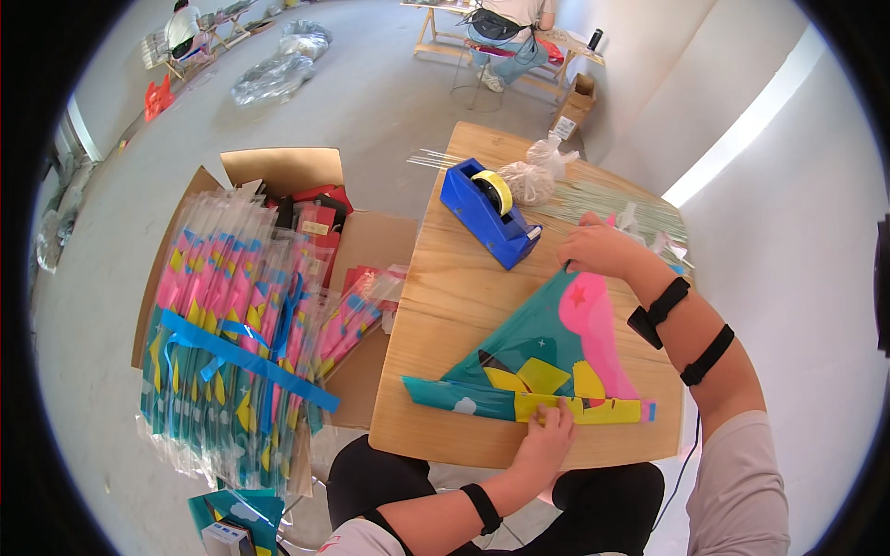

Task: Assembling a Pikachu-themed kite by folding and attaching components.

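Observation:
A thin printed kite [524,347], teal, pink and yellow, lies folded into a triangle on the wooden table [417,315]. Along its near edge runs a narrow folded strip, teal at the left and yellow at the right. My left hand [549,435] has its bent fingers on the yellow part of this strip, gripping the fold from the near side. At the far corner, the fingers of my right hand [593,246] are closed in a pinch on the kite. Part of that corner is hidden under the right hand.
A blue tape dispenser [491,213] with a yellow roll stands beyond the kite. Behind it are tied clear bags [533,181] and many thin rods [603,199]. Left of the table, an open carton [278,167] carries stacked bagged kites [222,324]. Another person [510,37] sits farther off.

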Demonstrator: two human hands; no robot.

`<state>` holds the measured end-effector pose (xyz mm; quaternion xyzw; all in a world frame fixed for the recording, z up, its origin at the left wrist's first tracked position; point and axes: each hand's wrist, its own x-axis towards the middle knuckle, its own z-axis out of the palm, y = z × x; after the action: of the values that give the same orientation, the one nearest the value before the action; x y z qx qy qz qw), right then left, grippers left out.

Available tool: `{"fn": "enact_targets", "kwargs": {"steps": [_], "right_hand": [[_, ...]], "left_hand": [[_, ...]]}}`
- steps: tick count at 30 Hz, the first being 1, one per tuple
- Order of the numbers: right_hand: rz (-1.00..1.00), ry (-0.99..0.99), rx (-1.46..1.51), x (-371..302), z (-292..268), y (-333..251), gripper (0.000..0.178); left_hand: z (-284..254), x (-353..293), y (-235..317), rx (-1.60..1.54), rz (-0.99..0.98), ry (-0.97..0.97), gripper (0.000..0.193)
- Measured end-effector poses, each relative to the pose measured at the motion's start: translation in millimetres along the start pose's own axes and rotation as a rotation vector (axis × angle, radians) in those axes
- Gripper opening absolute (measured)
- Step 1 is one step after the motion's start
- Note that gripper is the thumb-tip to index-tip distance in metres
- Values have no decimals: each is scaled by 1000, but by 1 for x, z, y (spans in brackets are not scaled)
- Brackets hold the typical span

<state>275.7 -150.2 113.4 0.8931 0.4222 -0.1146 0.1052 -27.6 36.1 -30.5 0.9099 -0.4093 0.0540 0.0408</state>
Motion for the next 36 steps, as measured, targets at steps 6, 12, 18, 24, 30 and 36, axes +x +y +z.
{"fn": "enact_targets", "kwargs": {"steps": [6,12,18,24,30,36], "right_hand": [[134,-87,47,-4,2,-8,10],[105,35,127,-7,18,-1,8],[18,45,119,-5,28,10,6],[0,55,79,-2,31,14,2],[24,-13,100,0,25,16,4],[35,56,184,-8,5,3,6]], "left_hand": [[-3,1,-2,-1,5,-14,43],[-2,0,-3,42,9,-21,44],[-2,1,-1,34,14,-30,44],[-4,1,-2,20,23,-33,45],[-6,2,-3,6,22,-28,45],[-9,1,-4,-6,27,-10,43]]}}
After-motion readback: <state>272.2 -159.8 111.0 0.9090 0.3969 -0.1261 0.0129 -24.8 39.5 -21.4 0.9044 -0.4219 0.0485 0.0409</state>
